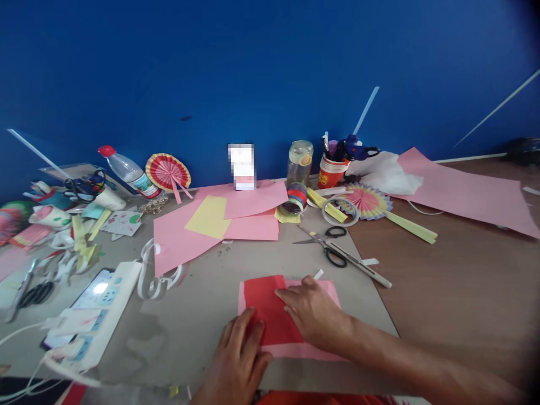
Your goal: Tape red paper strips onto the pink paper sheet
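Observation:
A red paper sheet [270,309] lies on top of a pink sheet [331,292] near the table's front edge. My left hand [238,357] rests flat on the red sheet's lower left corner, fingers stretched out. My right hand [310,312] presses down on the red sheet's right side, fingers flat and pointing left. Neither hand grips anything. Both sheets sit on a grey mat [211,281].
Black-handled scissors [324,242] and a pen [365,269] lie just beyond the sheets. Pink and yellow papers [219,222], tape rolls [295,197], a jar [299,160], a red cup of tools [333,169], paper fans [367,201], a bottle [126,169], and a power strip [101,315] with a phone crowd the back and left.

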A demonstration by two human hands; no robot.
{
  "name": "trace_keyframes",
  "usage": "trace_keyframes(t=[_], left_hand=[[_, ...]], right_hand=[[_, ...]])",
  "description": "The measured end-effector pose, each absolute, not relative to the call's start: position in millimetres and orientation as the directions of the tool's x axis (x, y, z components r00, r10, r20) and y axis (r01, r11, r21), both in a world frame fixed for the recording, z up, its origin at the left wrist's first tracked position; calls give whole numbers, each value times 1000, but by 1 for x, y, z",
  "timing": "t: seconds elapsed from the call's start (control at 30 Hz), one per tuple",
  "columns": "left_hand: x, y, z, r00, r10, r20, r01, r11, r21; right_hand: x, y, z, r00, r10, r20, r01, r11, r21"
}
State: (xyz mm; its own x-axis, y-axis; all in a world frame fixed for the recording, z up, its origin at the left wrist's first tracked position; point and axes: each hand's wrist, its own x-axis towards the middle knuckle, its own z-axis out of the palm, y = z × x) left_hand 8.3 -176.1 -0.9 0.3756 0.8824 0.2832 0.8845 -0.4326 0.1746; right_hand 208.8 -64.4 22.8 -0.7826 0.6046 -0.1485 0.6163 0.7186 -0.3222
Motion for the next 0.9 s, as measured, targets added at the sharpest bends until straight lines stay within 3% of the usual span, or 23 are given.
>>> trace_keyframes(t=[0.2,0.43,0.67,0.9], left_hand=[[10,-175,-2,346,893,290,887,-412,210],[11,-176,-4,334,891,308,883,-410,230],[11,-176,-4,317,901,297,888,-392,240],[10,-177,-9,303,907,291,894,-377,242]], right_hand=[[207,-69,23,-784,604,-143,607,696,-383],[205,-73,20,-832,548,-88,547,782,-298],[200,-74,22,-837,533,-124,547,813,-200],[197,-77,20,-838,532,-123,546,806,-230]])
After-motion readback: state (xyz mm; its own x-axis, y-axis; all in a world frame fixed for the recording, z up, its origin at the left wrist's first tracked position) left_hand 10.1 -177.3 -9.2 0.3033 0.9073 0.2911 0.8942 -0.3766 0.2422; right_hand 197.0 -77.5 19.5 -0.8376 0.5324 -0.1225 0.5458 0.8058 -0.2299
